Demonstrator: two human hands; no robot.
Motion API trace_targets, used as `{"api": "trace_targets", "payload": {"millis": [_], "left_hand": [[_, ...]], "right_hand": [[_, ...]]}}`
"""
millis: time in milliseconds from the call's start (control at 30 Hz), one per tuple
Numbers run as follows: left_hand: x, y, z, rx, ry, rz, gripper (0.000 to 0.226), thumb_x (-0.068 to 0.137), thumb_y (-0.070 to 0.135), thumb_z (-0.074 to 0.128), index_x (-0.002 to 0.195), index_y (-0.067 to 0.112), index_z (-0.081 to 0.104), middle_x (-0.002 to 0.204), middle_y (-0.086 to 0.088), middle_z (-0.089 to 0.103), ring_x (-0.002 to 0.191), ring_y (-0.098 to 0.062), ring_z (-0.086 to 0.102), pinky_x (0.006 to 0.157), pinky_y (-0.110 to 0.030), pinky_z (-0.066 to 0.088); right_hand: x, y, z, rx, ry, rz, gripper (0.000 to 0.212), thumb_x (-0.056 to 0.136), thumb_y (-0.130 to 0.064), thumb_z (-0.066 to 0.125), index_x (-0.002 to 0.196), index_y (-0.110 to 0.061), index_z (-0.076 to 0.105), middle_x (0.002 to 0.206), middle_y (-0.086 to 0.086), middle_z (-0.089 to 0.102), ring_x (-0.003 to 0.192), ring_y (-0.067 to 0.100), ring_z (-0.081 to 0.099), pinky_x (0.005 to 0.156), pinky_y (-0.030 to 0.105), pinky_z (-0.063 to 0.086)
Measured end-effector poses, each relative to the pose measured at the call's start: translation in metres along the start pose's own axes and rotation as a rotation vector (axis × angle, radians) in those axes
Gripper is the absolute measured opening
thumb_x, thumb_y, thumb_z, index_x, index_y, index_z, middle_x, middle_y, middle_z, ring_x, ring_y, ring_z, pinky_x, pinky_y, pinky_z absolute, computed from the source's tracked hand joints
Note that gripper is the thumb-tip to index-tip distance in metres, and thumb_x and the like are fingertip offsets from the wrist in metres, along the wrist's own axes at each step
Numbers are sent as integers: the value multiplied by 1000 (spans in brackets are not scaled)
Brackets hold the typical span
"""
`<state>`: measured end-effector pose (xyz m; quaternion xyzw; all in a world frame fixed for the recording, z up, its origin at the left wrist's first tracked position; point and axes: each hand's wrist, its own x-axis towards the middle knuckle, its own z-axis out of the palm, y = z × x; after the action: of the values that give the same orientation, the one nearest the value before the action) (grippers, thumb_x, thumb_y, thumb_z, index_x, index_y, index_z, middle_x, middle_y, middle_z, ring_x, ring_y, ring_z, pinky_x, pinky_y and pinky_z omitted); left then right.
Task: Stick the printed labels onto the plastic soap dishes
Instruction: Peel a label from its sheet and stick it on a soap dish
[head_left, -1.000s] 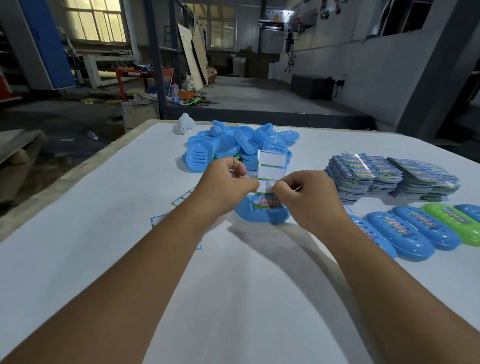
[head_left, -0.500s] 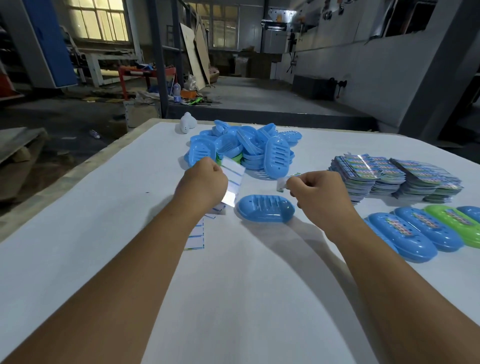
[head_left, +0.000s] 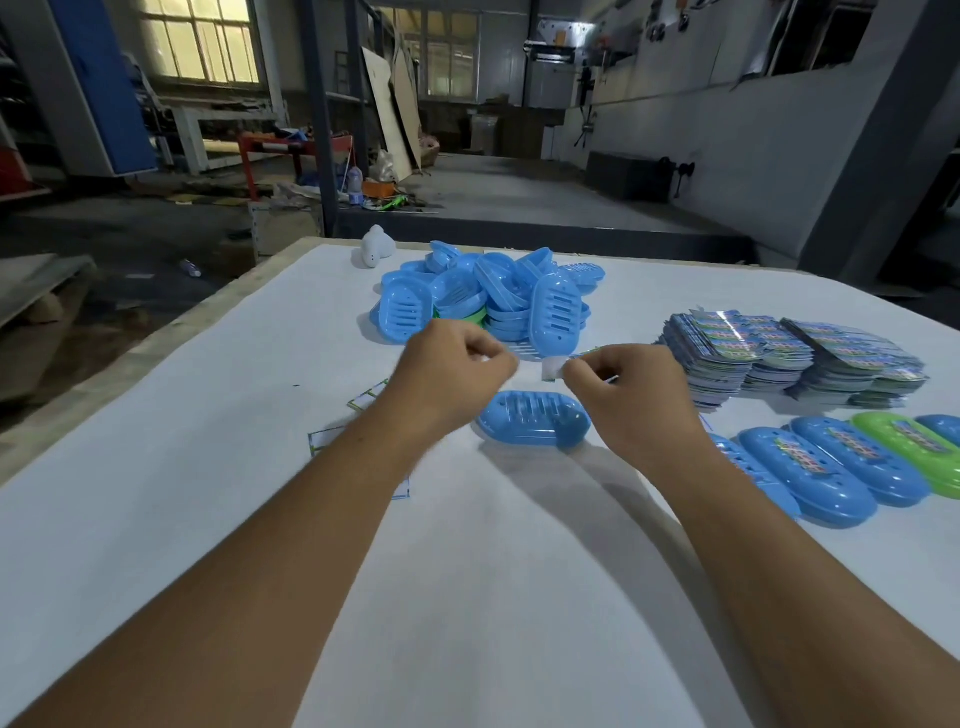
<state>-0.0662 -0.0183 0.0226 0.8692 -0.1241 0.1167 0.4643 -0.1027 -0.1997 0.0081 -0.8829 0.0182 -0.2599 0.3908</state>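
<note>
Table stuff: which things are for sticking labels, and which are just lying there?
For the job: hands, left and right; peeled label; blue dish; dish pile; label stacks; labelled dishes.

Lying about: backing papers; white thing.

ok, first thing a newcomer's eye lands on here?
Both hands, left and right, meet mid-table, the right pinching a label above a lone blue dish. Behind sits a pile of blue dishes; label stacks lie right.
</note>
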Motion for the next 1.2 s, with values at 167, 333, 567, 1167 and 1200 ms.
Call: {"api": "trace_targets", "payload": {"millis": [167,333,567,1167,1200], "left_hand": [[-12,12,15,-267,-136,43,15,86,35,75,79,22,79,58,9,68,52,4,55,51,-10,43],[-13,11,17,-310,-130,9,11,88,30,75,81,24,79,76,6,76,67,3,65,61,-8,49],[-12,10,17,-301,-86,-12,13,87,33,75,86,22,81,77,5,76,81,-9,70,71,-20,54],[-6,2,21,-176,-155,87,31,96,32,61,75,9,61,50,11,39,46,-6,32,44,-17,31],[-5,1,21,-170,-157,94,32,97,32,60,77,7,62,49,12,39,45,-5,32,43,-16,30]], "right_hand": [[-2,-2,0,-8,23,-52,30,84,-29,62,55,-20,63,49,-14,55,46,5,44,46,16,33],[-3,-4,0,1,18,-74,29,83,-29,62,55,-21,63,51,-16,57,47,4,47,46,15,36],[-7,-7,1,60,-37,-92,25,88,-27,57,70,-22,73,47,-15,53,43,6,42,44,15,33],[2,1,-2,70,41,57,16,85,-34,70,74,-26,77,67,-17,71,60,3,62,58,24,47],[3,3,-3,67,45,72,18,85,-37,72,71,-26,77,67,-14,71,60,3,61,60,25,47]]}}
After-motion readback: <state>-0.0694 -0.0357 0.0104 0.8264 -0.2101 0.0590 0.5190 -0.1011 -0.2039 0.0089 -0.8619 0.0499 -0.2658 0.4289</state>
